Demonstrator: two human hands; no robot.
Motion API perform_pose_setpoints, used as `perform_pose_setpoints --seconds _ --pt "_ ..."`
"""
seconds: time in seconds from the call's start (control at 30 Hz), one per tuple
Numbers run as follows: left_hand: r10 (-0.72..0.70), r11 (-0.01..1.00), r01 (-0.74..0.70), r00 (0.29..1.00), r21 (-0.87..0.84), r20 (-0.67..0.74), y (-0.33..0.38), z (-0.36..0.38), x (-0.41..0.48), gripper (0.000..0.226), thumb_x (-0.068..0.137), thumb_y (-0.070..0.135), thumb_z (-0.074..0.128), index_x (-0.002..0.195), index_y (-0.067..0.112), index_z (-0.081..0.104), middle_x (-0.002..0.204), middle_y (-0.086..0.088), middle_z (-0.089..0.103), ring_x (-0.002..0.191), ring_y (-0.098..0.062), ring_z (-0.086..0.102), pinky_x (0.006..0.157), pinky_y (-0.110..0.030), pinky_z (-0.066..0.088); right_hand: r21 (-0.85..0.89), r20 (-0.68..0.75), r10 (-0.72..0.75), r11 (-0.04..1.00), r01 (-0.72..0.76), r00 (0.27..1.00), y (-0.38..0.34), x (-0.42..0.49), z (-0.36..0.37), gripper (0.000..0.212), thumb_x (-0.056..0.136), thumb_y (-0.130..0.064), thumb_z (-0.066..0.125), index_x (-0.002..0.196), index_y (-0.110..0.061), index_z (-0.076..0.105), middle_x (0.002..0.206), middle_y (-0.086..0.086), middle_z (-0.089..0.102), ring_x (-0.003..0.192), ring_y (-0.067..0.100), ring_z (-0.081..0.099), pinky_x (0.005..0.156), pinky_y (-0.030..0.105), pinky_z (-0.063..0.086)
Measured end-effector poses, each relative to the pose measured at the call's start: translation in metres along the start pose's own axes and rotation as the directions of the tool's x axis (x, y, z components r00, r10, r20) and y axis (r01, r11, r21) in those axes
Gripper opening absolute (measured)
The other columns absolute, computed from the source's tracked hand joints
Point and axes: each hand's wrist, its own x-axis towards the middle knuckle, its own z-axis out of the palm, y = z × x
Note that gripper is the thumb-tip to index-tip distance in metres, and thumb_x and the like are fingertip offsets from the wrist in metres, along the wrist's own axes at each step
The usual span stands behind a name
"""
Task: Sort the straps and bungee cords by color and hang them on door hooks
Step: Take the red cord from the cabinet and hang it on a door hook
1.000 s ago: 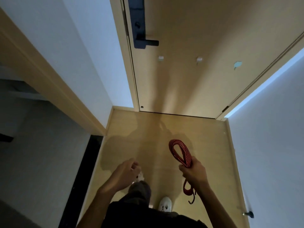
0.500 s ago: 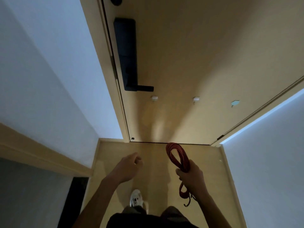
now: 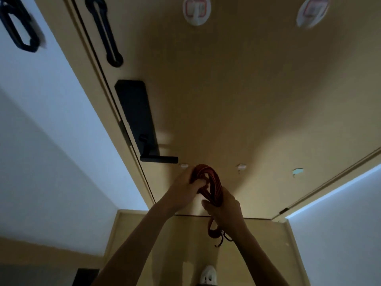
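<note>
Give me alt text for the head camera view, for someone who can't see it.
A person's left grip and right grip hold a coiled red bungee cord before a tan door. Two round white hooks sit above.

Left grip [image 3: 185, 187], right grip [image 3: 225, 210], both raised, clenched

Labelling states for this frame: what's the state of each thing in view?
red bungee cord: coiled, held up near the door, hook end dangling below the right hand.
left hand: grips the coil's upper loop.
right hand: grips the coil's lower part.
black strap: hangs on the door, top out of frame.
first round hook: bare.
second round hook: bare, blurred.
door handle: level, untouched.
</note>
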Motion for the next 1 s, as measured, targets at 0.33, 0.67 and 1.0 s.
perform_pose_setpoints --seconds 0.33,0.67,1.0 --pt "0.114 0.993 -0.117 0.983 -0.014 -0.145 0.075 -0.008 0.066 0.015 0.089 0.011 0.049 0.09 0.022 0.059 0.087 0.002 0.059 0.081 -0.011 0.056 0.075 -0.025 0.046 0.056 0.053 -0.271 0.962 0.268 0.961 -0.069 0.069 -0.069 0.036 0.08 -0.031 0.071 0.11 -0.025 0.051 0.089 -0.012 0.062 0.077 0.006 0.062 0.066 0.025 0.05" --pt "0.381 0.909 -0.372 0.924 0.187 -0.014 0.133 -0.071 0.084 0.022 0.085 0.012 0.064 0.099 0.021 0.049 0.097 -0.017 0.058 0.082 -0.029 0.056 0.076 -0.038 0.049 0.0 -0.099 -0.566 0.822 0.569 0.818 -0.138 0.109 -0.103 0.018 0.082 -0.019 0.069 0.095 -0.012 0.059 0.081 0.002 0.06 0.073 0.016 0.057 0.068 0.035 0.047" --pt "0.61 0.726 -0.544 0.792 0.421 -0.027 0.178 -0.121 0.081 0.011 0.091 0.019 0.059 0.1 0.016 0.054 0.083 0.002 0.057 0.067 -0.002 0.051 0.062 -0.014 0.042 -0.002 -0.057 -0.749 0.661 0.75 0.66 -0.202 0.111 -0.135 0.023 0.089 -0.028 0.063 0.11 -0.029 0.055 0.093 0.0 0.062 0.082 0.015 0.06 0.07 0.023 0.048"
